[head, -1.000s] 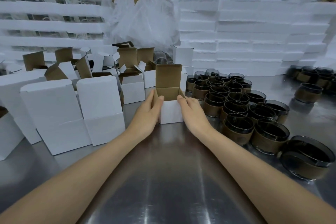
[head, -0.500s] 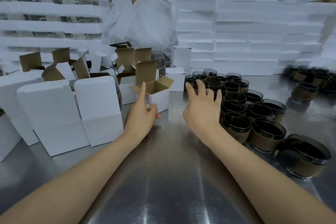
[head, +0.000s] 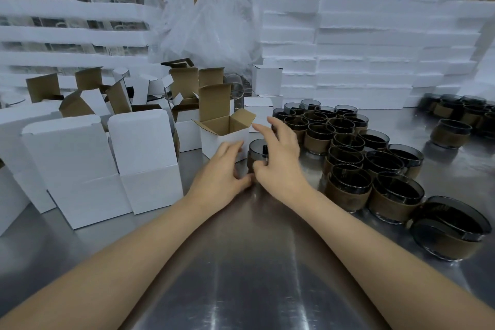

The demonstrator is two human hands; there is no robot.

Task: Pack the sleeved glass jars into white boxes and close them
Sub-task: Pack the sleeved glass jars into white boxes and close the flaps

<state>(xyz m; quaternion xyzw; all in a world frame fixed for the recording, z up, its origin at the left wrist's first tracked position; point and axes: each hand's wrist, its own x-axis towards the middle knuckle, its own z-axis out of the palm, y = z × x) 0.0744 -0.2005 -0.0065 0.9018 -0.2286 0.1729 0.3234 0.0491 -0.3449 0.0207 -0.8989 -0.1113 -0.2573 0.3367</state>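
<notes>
A white box (head: 226,139) stands open on the steel table, its brown flaps up. Just right of it sits a dark glass jar with a brown sleeve (head: 256,151). My right hand (head: 280,162) holds this jar, thumb on the sleeve and fingers spread over its far side. The fingers of my left hand (head: 222,173) lie straight against the box's front wall and the jar's left side; its thumb nearly meets my right thumb. A cluster of several more sleeved jars (head: 348,153) stands to the right.
Open and folded white boxes (head: 107,158) crowd the left. Foam sheets (head: 361,48) are stacked at the back, with a plastic bag (head: 209,24) between the stacks. Another jar group (head: 460,112) sits far right. Bare steel table (head: 254,262) lies near me.
The open box has been pushed away to the left. My right hand reached into the jar cluster and brought one jar beside the box; my left hand closed in on it.
</notes>
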